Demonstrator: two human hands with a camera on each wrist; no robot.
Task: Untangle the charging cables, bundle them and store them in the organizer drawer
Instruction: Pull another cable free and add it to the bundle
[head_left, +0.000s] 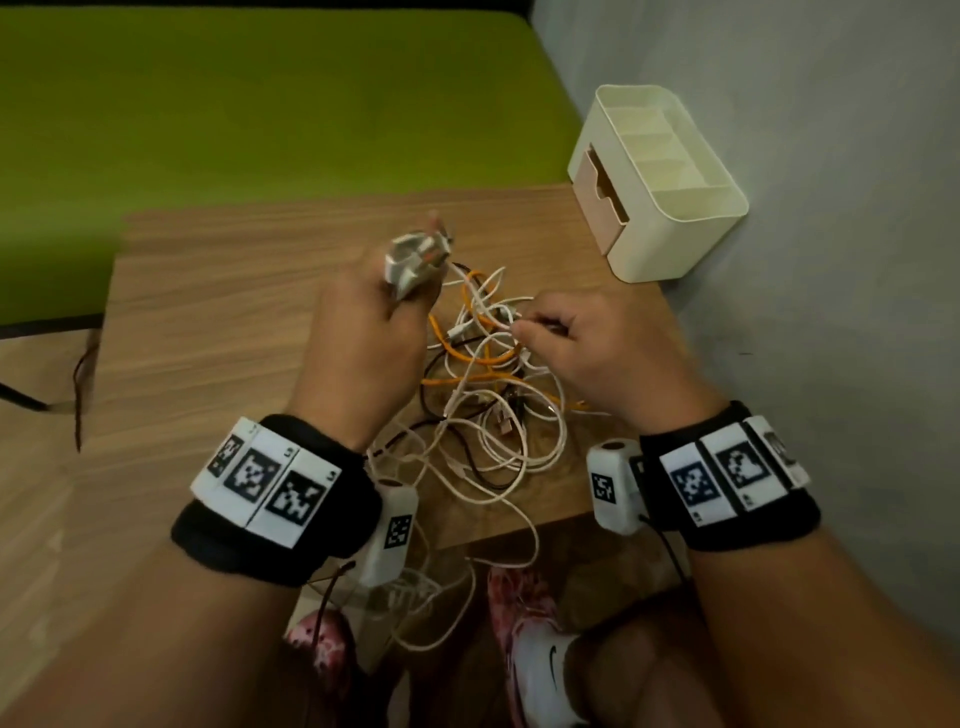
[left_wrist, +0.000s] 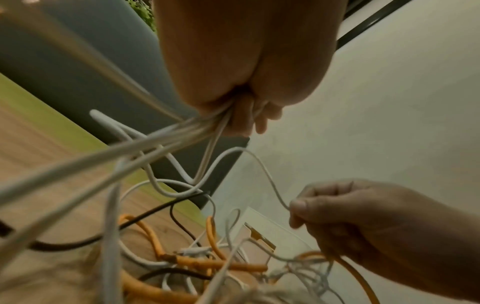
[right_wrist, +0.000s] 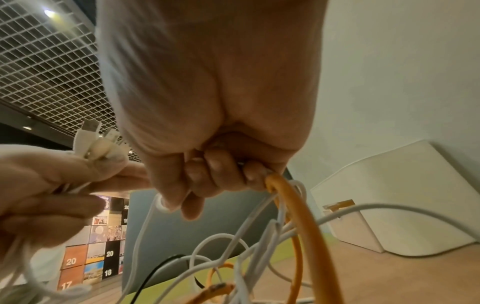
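I'm looking down at the wooden table (head_left: 218, 322), and there's the tangle of cables (head_left: 488, 395) right in the middle: white, orange and dark strands all knotted through one another, some white loops spilling over the near edge. My left hand (head_left: 363, 332) is raised above the pile, gripping a bunch of white cable ends (head_left: 415, 257), blurred. My right hand (head_left: 597, 348) sits just beside it, fingers curled, pinching a white strand at the heap's top. The cream organizer (head_left: 670, 228) stands at the far right corner against the grey wall (head_left: 831, 208), its beige drawer (head_left: 605, 200) facing left. A green surface (head_left: 260, 104) lies beyond the table.
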